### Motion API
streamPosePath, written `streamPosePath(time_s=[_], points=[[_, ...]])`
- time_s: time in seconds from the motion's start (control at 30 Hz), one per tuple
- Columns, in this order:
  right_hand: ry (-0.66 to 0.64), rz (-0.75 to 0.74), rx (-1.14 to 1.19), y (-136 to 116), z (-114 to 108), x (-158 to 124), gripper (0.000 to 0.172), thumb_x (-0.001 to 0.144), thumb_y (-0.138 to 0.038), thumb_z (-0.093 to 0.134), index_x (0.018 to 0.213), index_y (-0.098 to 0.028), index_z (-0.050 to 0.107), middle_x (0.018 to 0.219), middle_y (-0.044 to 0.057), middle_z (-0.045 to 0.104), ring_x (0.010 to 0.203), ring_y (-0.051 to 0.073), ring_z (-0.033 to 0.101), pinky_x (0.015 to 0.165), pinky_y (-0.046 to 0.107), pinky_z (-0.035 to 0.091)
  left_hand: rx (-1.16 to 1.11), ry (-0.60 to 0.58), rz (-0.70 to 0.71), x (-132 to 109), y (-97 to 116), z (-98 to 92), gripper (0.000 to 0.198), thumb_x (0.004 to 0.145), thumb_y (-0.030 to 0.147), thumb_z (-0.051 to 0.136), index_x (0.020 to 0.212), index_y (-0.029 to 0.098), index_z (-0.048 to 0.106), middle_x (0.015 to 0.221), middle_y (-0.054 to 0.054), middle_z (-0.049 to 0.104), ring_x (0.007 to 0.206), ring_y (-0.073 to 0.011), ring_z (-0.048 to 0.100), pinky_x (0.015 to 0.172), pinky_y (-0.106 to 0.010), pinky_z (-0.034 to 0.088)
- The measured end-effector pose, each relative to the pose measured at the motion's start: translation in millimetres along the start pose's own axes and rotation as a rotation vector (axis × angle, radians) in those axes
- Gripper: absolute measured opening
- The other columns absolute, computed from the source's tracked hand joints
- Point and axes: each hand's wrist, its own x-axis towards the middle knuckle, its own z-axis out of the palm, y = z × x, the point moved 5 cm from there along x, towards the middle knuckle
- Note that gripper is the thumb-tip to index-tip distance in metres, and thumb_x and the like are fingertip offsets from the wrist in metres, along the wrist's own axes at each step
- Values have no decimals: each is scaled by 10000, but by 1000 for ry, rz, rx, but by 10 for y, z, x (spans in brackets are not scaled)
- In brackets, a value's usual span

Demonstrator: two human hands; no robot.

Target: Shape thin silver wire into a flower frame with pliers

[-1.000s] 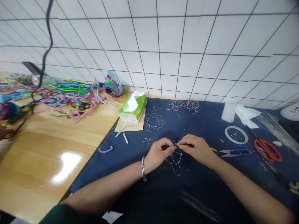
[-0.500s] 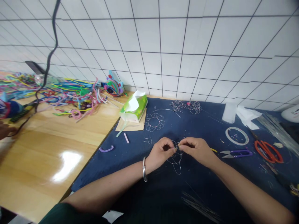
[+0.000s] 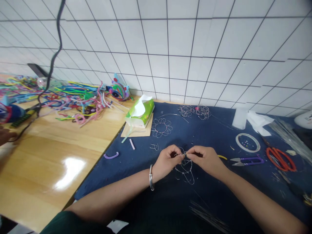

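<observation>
A thin wire flower shape point(image 3: 184, 169) with looped petals hangs below my fingertips, over the dark blue cloth. My left hand point(image 3: 168, 160), with a silver bangle at the wrist, pinches the wire at its upper edge. Close against it, my right hand point(image 3: 205, 159) pinches the same wire between thumb and forefinger. The exact spot where the fingertips meet is too small to make out. Beyond the left hand lies a finished-looking wire flower point(image 3: 162, 128) flat on the cloth, and a small bent wire piece point(image 3: 154, 147) sits nearer.
On the right lie purple thread snips point(image 3: 247, 160), orange-handled scissors point(image 3: 280, 158) and a white ring dish point(image 3: 248, 142) with beads. Tangled wire shapes point(image 3: 193, 111) and a green tissue pack point(image 3: 140, 112) are at the back. Colourful pipe cleaners point(image 3: 78, 94) and another person's hand point(image 3: 6, 136) are left.
The wire flower's lower petals have swung slightly to the right and turned. Both hands keep their pinch in nearly the same place.
</observation>
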Motion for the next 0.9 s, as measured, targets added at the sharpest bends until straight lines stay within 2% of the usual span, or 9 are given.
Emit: streamPosePath(time_s=[0.17,0.4,0.5,0.6,0.7,0.9], points=[[9,34,64,23,-8,6,176,764,-333,516,763,-206,638,647,-29,591,584,96,496,547,217,363,80,2,49,13,5,-11,142,781,270,566,756,141,511,657,16,517,581,-78,471,569,-213,390],[18,27,74,23,-35,12,177,765,-329,507,767,-204,632,663,-27,594,598,94,501,561,215,369,285,22,148,15,101,-51,97,744,202,595,806,160,534,855,-19,526,708,-106,499,642,-243,424],[14,25,63,30,-40,19,175,764,-326,506,771,-205,633,671,-28,596,598,92,498,563,215,369,333,18,200,2,194,-64,160,728,190,610,875,176,548,981,-46,517,833,-140,518,710,-276,446],[-9,24,50,37,-25,28,177,763,-330,507,764,-203,631,656,-31,586,581,89,487,553,215,361,394,48,282,-8,298,-83,260,707,196,639,955,190,559,1095,-72,500,1014,-193,484,851,-348,421],[-29,11,42,33,-2,31,175,763,-324,507,750,-198,627,632,-34,569,567,88,473,540,216,348,421,36,350,-9,357,-69,242,744,221,612,982,193,580,1050,-73,547,1024,-198,489,904,-377,394],[-73,6,33,18,39,23,174,769,-317,504,748,-193,624,615,-36,552,571,90,469,535,216,340,423,44,372,9,332,-53,100,783,244,580,832,178,635,818,-47,610,820,-159,544,784,-320,433]])
